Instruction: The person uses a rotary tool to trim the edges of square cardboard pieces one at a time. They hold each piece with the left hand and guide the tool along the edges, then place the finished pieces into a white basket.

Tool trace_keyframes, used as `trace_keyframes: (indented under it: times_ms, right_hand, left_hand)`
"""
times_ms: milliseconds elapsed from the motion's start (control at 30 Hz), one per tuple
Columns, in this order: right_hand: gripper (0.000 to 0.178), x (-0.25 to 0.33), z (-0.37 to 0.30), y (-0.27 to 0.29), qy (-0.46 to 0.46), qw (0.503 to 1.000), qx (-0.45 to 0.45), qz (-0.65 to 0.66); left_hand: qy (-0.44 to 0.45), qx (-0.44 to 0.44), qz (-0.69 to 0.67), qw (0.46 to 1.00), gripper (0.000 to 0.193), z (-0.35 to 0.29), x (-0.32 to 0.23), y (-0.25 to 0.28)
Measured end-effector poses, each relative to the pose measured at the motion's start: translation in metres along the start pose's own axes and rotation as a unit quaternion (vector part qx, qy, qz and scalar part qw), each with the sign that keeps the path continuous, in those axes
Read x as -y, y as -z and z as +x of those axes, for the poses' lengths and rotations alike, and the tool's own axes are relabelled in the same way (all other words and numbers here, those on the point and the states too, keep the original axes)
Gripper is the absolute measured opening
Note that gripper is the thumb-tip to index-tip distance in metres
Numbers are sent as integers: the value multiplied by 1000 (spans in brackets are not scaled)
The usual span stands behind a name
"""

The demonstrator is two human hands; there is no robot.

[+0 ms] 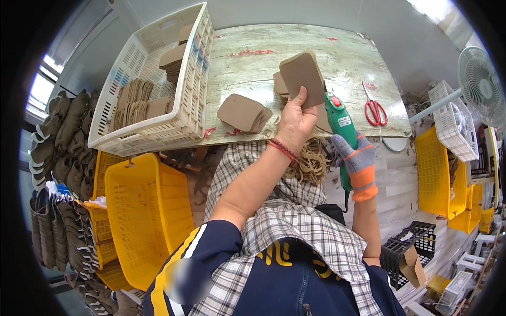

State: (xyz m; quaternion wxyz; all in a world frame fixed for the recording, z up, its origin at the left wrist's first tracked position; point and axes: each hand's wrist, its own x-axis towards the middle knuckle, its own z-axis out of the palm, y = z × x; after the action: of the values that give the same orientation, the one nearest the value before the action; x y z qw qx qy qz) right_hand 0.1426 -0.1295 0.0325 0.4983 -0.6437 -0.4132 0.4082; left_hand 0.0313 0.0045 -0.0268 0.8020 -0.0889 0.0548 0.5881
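Observation:
My bare left hand (pixel 296 121) grips a brown rounded-corner piece (pixel 303 75) of sheet material, thumb on its face, raised over the table's near edge. In my right hand (pixel 358 160), in a grey and orange glove, is a green electric cutter (pixel 337 113). Its upper end meets the right edge of the brown piece; the blade itself is hidden. A fanned stack of similar brown pieces (pixel 242 113) lies left of my hands. Part of another stack (pixel 279 83) shows behind the held piece. Thin beige trimmings (pixel 311 166) pile on my checked apron (pixel 295 213).
Red-handled scissors (pixel 375 111) lie on the worn table (pixel 253 42), right of the cutter. A white crate (pixel 153 126) with brown stacks stands at left. Yellow bins (pixel 134 205) and boots (pixel 68 126) fill the lower left. A fan (pixel 478 79) and a black crate (pixel 408 245) are at right.

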Motion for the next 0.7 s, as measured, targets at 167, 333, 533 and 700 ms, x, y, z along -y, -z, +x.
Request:
trace_keyframes:
  times_ms: [167,333,533,700]
  right_hand:
    - [35,-2,6,2,7,1000,-12,8]
    - [37,1,11,8,15,1000,-19,5]
    - [37,5,12,18,4,1000,4,13]
    - [40,11,5,32,-22,999,37,-18]
  left_hand:
    - [11,13,28,999,33,-6,8,15]
    - [12,38,110,993,30,-16,11,24]
    - [-6,91,223,970,23,-20,-4,26]
    - [-23,113,371,921,24,-11,-38,26]
